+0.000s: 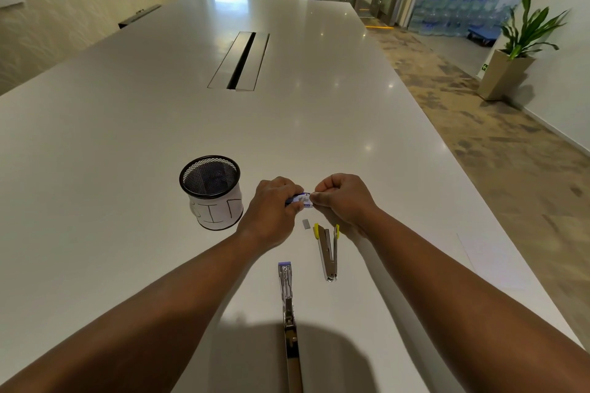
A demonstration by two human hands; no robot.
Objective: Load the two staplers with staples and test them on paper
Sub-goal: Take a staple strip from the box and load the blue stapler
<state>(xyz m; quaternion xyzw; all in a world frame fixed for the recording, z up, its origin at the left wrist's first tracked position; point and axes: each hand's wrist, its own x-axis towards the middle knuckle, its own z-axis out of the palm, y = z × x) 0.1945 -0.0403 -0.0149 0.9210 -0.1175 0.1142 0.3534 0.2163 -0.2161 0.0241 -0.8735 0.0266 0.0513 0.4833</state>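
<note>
A long, glossy white worktop (127, 124) runs away toward twelve o'clock, with a metal cable hatch (239, 60) set into its middle. At nine o'clock of the near group stands a black mesh cup (210, 191) wrapped in lettered white paper. Near centre lies a small grey staple strip (306, 224), just beside the yellow-tipped stapler (329, 252) lying open; at six o'clock the blue-tipped stapler (287, 297) lies unfolded lengthwise.
</note>
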